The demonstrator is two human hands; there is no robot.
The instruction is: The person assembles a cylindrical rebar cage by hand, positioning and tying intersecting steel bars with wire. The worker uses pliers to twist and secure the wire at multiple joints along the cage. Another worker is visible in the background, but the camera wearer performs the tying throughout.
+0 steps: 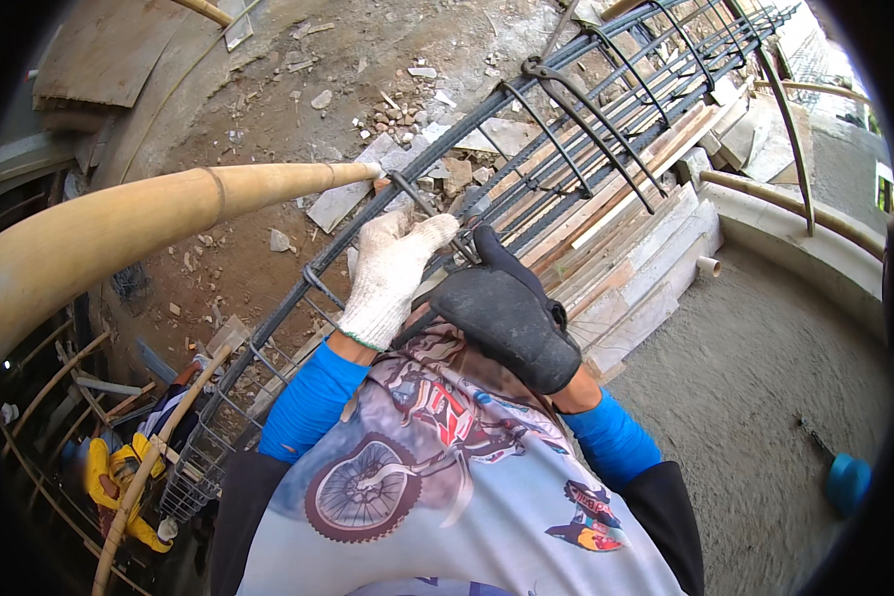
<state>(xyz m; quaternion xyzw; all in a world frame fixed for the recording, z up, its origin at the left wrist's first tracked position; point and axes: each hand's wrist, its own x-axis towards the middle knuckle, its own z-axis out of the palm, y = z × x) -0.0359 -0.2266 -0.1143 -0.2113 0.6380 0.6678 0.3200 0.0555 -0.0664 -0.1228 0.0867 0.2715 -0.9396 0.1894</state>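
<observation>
In front of my chest a long rebar cage runs from lower left to upper right, with thick ribbed bars and bent stirrups around them. My left hand, in a white knit glove, is closed with its thumb and finger on a steel stirrup at the cage's near part. My right hand, in a black glove, is closed right beside it against the bars. The right palm hides what it grips, if anything. Several loose stirrups hang on the cage farther to the right.
A bamboo pole reaches in from the left to the cage. Wooden planks lie beneath the bars. Wet-looking concrete spreads at right, with a blue container. A person in yellow is below left, among bamboo scaffolding.
</observation>
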